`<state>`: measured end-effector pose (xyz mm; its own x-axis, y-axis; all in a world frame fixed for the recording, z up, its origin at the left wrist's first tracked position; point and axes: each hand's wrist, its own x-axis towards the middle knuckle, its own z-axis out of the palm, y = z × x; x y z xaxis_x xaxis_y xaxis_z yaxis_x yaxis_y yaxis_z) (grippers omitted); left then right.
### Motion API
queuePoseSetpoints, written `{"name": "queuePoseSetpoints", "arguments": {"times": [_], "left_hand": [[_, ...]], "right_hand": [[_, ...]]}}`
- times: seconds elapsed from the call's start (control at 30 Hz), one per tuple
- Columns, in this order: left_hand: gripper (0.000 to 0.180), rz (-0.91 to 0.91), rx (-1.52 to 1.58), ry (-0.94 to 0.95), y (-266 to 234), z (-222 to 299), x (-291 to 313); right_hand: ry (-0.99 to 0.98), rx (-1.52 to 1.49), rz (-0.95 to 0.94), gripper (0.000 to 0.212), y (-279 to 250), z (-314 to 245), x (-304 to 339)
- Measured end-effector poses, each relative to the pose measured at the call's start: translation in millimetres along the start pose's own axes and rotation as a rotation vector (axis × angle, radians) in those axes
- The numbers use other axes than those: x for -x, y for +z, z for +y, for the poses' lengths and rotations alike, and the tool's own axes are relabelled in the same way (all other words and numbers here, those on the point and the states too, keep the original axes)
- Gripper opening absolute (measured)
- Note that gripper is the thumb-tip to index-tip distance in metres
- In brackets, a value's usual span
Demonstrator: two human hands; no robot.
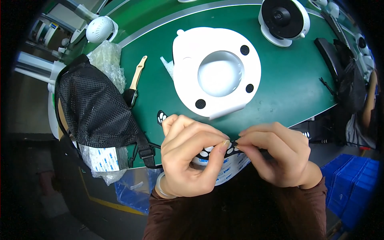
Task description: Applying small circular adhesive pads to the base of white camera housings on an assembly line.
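My left hand (191,158) and my right hand (280,154) meet at the table's near edge, thumbs and forefingers pinched close together. Between them is a black strip with white oval spots (232,149); a similarly spotted black end (161,117) sticks out beside my left fingers. Under the strip, close to my body, lies a curved white piece with blue print (228,169), partly covered by my hands. Just beyond my fingers rests a white rounded housing (186,80) with a large round recess and three black textured dots on its face.
On the left are a black mesh bag (94,104), bubble wrap (108,64) and a wooden-handled brush (138,74). A white device with a round black front (282,18) stands at the back right. Blue crates (350,188) sit below the table's right side. Another person's arm (370,96) shows far right.
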<state>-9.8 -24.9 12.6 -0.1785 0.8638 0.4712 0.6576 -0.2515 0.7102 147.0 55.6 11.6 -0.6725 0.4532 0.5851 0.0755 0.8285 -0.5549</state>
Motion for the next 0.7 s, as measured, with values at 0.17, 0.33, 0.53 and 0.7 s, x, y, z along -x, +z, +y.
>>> {"name": "queuePoseSetpoints", "arguments": {"times": [0.17, 0.33, 0.53, 0.7], "left_hand": [[0.009, 0.044, -0.041, -0.114, 1, 0, 8], [0.007, 0.068, 0.035, -0.087, 2, -3, -1], [0.009, 0.028, 0.006, 0.018, -1, -14, -8], [0.01, 0.056, 0.001, 0.037, 1, -14, -8]], "right_hand": [[-0.092, 0.137, -0.063, 0.013, -6, -6, -13], [-0.198, 0.139, 0.08, 0.001, -26, 6, -62], [0.057, 0.003, 0.03, 0.006, -4, 13, -94], [0.117, -0.023, 0.05, 0.006, -1, 6, -97]]}}
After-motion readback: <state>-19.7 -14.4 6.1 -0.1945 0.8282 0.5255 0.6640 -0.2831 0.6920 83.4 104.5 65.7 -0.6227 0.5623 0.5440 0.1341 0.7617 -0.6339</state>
